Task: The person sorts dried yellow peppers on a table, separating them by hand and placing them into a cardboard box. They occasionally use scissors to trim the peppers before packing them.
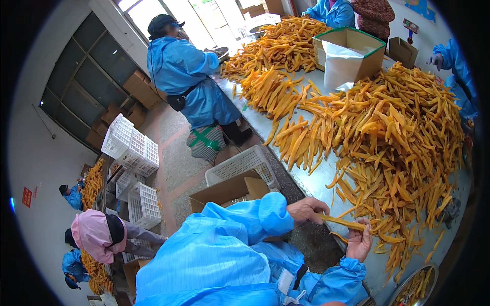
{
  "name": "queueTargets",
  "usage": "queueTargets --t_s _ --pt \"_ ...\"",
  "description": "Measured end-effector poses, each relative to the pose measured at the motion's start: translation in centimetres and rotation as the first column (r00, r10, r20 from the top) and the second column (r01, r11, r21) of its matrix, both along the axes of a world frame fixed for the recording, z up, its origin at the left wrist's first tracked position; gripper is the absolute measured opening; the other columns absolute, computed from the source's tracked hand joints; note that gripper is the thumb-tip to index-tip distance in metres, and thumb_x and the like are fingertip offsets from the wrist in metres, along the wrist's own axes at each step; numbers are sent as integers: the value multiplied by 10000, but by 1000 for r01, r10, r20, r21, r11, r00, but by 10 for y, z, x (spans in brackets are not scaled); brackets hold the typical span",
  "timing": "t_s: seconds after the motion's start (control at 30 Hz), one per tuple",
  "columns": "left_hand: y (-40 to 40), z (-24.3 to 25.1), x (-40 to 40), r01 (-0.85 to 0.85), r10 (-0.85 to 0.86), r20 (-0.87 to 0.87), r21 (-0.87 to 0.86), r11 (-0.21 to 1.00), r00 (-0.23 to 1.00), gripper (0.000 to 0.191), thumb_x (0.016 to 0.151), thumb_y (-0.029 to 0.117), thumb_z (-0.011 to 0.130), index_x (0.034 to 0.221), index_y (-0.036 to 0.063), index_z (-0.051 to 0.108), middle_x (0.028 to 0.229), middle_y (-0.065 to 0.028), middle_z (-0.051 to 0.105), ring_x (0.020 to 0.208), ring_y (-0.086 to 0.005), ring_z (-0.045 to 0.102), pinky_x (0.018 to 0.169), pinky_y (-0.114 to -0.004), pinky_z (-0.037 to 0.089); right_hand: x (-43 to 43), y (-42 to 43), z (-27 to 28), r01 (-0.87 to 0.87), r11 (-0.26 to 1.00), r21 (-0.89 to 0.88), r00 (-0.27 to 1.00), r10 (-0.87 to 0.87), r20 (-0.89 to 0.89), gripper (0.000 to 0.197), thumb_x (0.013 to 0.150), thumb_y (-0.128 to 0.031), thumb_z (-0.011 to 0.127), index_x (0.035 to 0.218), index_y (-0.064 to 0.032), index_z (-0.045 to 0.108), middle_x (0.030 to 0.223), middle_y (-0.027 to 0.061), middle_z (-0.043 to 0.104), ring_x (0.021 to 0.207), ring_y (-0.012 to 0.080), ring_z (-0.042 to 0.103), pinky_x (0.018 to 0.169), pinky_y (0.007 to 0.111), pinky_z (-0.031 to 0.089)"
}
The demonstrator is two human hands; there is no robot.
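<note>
My left hand (308, 209), at the end of a blue sleeve, pinches one end of a long orange strip of dried food (340, 222), which looks like dried sweet potato. The other end lies between the thumb and fingers of my right hand (360, 240), whose palm is partly turned up. Both hands are at the near edge of a metal-topped table (306, 179). Just beyond them rises a large heap of similar strips (398, 130). Shorter rows of strips (302, 141) lie to the heap's left. A round metal bowl (417, 287) holding strips is at the lower right.
An open carton with green edging (352, 49) stands on the table, and a dark cloth or glove (449, 212) lies at right. Below the table edge are a cardboard box (229, 191) and a white plastic crate (245, 168). A co-worker in blue (187, 76) is at the table's far left.
</note>
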State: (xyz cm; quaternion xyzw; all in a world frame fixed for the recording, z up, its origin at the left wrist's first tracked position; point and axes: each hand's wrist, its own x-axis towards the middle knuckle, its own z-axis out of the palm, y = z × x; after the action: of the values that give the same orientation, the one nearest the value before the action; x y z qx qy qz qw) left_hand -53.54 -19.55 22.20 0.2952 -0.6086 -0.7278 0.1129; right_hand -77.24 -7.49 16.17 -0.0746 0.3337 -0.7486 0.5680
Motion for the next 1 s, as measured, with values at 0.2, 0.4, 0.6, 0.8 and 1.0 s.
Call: queueTargets --t_s 0.2,0.4,0.6,0.8,1.0 --pt "-11 42 35 -206 206 -13 -173 963 978 260 693 -21 761 918 44 648 793 18 625 771 -57 542 668 -254 468 18 -6 33 226 965 131 763 -92 -640 388 911 -165 598 1262 -9 545 1214 107 575 1130 214 541 1016 333 412" --pt "1 67 -28 173 -174 85 20 985 981 227 766 -21 708 990 -13 669 817 -83 676 751 -128 620 658 -279 502 49 9 68 -516 855 45 595 396 -700 445 905 -168 621 1274 50 500 1093 149 615 944 211 631 847 330 508" --pt "-16 30 -124 -18 16 -8 -431 902 1000 235 819 93 727 976 -64 649 809 -69 666 696 -131 584 613 -288 485 17 13 33 -82 996 38 992 85 -92 225 951 -206 578 1069 -16 551 717 46 551 578 155 553 526 272 456" --pt "-73 -20 -257 -61 325 135 -847 528 936 379 795 305 762 760 -52 641 621 -181 558 545 -236 519 530 -394 403 -22 24 -2 220 974 58 974 -223 49 169 938 -197 619 1022 -51 604 617 -14 406 585 181 545 560 333 475" --pt "-107 -33 -282 107 350 382 -792 602 855 378 710 316 780 888 -15 734 843 -215 695 787 -371 670 710 -426 542 -39 27 -11 174 985 18 973 -175 148 217 949 -219 602 1048 -26 611 643 0 458 676 192 596 600 348 524"
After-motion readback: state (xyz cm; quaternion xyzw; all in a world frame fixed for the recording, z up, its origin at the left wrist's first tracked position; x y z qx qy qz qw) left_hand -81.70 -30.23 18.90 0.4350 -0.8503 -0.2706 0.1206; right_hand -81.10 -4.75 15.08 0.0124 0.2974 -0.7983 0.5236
